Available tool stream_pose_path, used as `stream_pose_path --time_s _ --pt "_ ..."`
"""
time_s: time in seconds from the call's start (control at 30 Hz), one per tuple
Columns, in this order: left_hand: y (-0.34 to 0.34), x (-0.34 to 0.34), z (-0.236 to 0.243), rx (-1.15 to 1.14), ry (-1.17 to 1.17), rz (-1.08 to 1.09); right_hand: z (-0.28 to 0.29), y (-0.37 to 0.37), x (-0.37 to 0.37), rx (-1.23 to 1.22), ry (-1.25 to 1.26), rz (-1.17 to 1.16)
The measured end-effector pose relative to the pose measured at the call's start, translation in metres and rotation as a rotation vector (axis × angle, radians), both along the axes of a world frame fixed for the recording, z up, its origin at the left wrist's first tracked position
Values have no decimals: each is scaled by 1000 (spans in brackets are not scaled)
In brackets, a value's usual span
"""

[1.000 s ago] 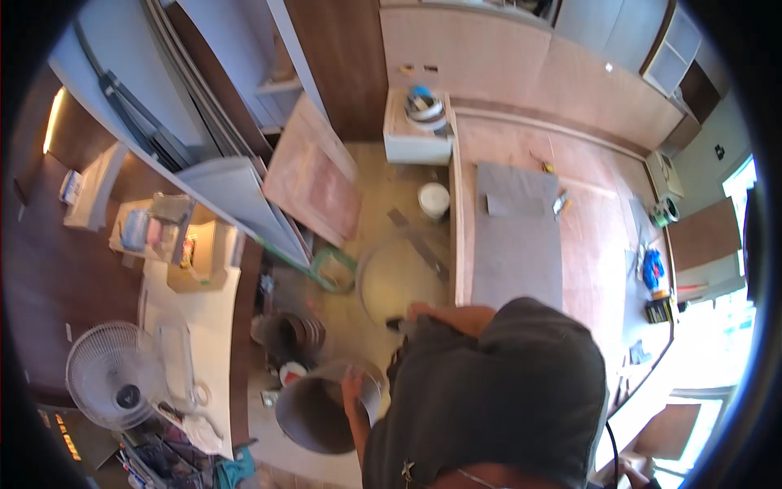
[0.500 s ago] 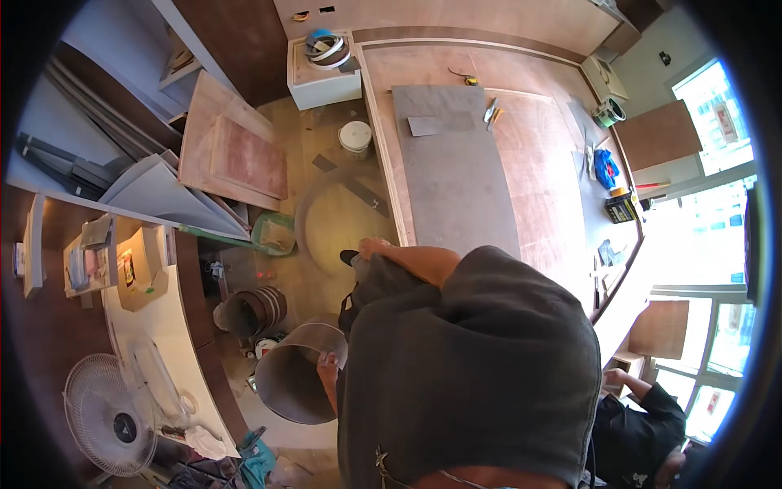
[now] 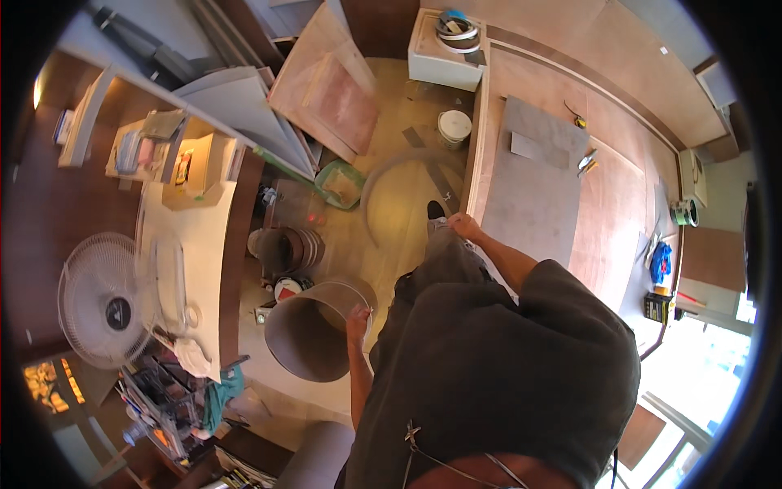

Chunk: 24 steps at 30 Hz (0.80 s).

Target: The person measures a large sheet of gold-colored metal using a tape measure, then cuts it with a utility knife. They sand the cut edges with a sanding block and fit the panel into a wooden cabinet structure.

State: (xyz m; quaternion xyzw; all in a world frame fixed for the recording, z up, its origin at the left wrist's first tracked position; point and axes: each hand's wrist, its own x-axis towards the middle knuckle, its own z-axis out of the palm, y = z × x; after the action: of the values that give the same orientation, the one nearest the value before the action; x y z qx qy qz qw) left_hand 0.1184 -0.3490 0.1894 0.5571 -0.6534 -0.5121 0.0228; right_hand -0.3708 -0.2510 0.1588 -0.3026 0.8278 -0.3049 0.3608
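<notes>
On the left, a round caged fan (image 3: 102, 301) stands beside a pale table (image 3: 212, 244), whose far end bears an open cardboard box (image 3: 195, 196) and near end a crumpled white cloth (image 3: 193, 356). Just right of the table, dark brown coils (image 3: 303, 249) sit on the floor. Nearer, a wide grey roll (image 3: 305, 350) rests on the floor, its open mouth facing near and left. The left hand (image 3: 358, 320) grasps the roll's right edge. Farther off, a wooden panel (image 3: 330, 94) leans on stacked sheets, with a green basin (image 3: 340, 183) at its foot. Right of these, a white bucket (image 3: 454, 126) stands near the wooden platform (image 3: 615, 196). The right hand (image 3: 463, 226) is just beside a dark shoe (image 3: 436, 209), fingers looking curled; I cannot tell whether it holds anything. On the platform lies a long grey sheet (image 3: 533, 191) with 1 smaller grey piece (image 3: 538, 151) on top. Right of it are a tape measure (image 3: 580, 122) and, farther right, a blue bag (image 3: 661, 261).
</notes>
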Motion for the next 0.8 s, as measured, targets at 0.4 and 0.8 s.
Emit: stream_pose_path --time_s 0.4,0.8 --pt "-89 -209 13 280 -91 -172 -146 132 -273 385 175 -493" --pt "-192 -482 89 405 -354 -102 -153 175 -608 319 540 -757"
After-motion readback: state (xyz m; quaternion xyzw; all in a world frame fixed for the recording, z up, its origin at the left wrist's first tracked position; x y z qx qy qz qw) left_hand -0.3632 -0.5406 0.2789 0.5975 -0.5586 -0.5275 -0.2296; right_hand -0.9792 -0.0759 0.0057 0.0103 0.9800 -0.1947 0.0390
